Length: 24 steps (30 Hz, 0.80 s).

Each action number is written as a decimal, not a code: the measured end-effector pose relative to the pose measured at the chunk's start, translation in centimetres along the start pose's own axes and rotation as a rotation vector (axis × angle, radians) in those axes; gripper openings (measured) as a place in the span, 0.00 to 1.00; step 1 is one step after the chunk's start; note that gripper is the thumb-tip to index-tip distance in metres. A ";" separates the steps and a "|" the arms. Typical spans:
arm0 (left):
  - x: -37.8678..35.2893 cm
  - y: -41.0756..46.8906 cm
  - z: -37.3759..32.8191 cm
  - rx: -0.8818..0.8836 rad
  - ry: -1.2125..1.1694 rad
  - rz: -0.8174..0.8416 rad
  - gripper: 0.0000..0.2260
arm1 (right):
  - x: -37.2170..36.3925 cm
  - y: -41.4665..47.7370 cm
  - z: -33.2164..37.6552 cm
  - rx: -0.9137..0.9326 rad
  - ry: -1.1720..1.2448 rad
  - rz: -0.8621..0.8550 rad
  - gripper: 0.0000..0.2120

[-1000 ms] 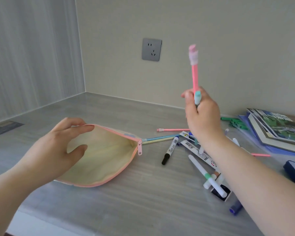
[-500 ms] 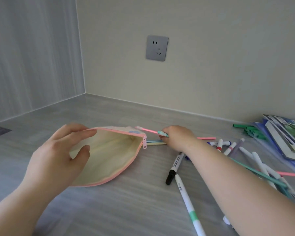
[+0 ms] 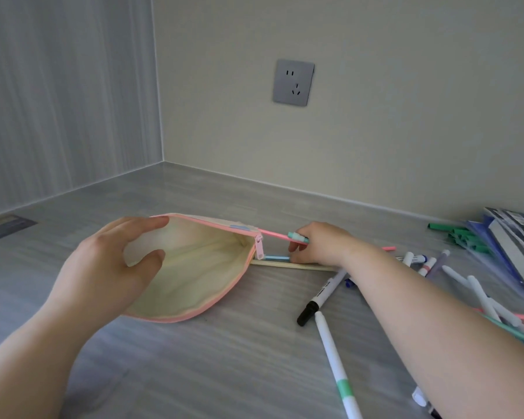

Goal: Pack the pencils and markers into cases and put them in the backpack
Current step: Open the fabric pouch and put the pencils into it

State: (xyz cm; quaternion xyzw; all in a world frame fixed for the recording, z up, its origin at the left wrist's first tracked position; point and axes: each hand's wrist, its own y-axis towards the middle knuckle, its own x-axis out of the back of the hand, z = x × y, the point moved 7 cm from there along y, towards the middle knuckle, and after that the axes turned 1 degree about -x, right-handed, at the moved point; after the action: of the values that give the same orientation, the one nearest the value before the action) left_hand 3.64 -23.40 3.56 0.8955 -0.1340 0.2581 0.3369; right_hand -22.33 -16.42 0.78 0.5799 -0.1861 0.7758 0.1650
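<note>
Left hand (image 3: pixel 112 267), fingers spread, props the pink-zipped cream fabric pouch (image 3: pixel 194 282) open — right hand (image 3: pixel 318 244), pinching a slim pink pencil (image 3: pixel 276 234), should feed it in lengthwise

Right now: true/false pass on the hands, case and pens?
1. The case is zipped shut. False: its mouth gapes, and the left hand has its fingers on the rim.
2. The right hand pinches a pink pencil. True.
3. A black-capped marker lies on the table. True.
4. Something is plugged into the wall socket. False: it is empty.
5. The books sit left of the case. False: they are at the far right.
</note>
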 end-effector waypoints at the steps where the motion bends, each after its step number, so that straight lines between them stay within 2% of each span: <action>1: 0.1 0.1 0.0 0.014 -0.013 0.004 0.21 | 0.0 0.1 0.2 0.008 -0.003 0.005 0.08; 3: 0.3 0.1 -0.1 0.040 -0.039 0.015 0.22 | -0.2 0.3 0.4 -0.005 -0.018 0.014 0.02; 6: 0.3 0.2 -0.2 0.033 -0.059 0.045 0.20 | -0.4 0.7 0.4 -0.028 -0.081 -0.004 0.10; 8: 0.3 0.4 -0.4 0.017 -0.066 0.056 0.18 | -0.3 0.7 0.4 -0.027 -0.109 -0.021 0.08; 10: 0.4 0.4 -0.4 0.029 -0.061 0.041 0.23 | -0.2 0.7 0.3 -0.035 -0.134 -0.030 0.03; 13: 0.7 0.4 -0.3 0.088 -0.050 0.024 0.30 | 0.4 0.6 0.1 -0.040 -0.180 -0.077 0.04; 17: 0.9 0.5 -0.6 0.145 -0.054 0.016 0.33 | 2.3 0.1 -0.8 -0.107 -0.031 -0.263 0.05; 19: 0.7 0.5 -1.0 0.140 -0.066 0.031 0.30 | 3.3 -0.2 -1.1 -0.126 0.030 -0.344 0.06; 23: 0.9 0.5 -1.6 0.108 -0.100 0.026 0.15 | 5.2 -1.2 -0.5 -0.070 0.137 -0.453 0.04; 24: 1.0 0.5 -1.8 0.114 -0.096 0.026 0.13 | 5.5 -1.4 -0.3 -0.044 0.167 -0.464 0.02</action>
State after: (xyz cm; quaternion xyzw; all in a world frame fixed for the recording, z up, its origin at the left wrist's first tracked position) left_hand 3.61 -22.64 5.51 0.9228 -0.1465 0.2263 0.2752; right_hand -23.47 -14.83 6.08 0.5372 -0.0505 0.7582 0.3660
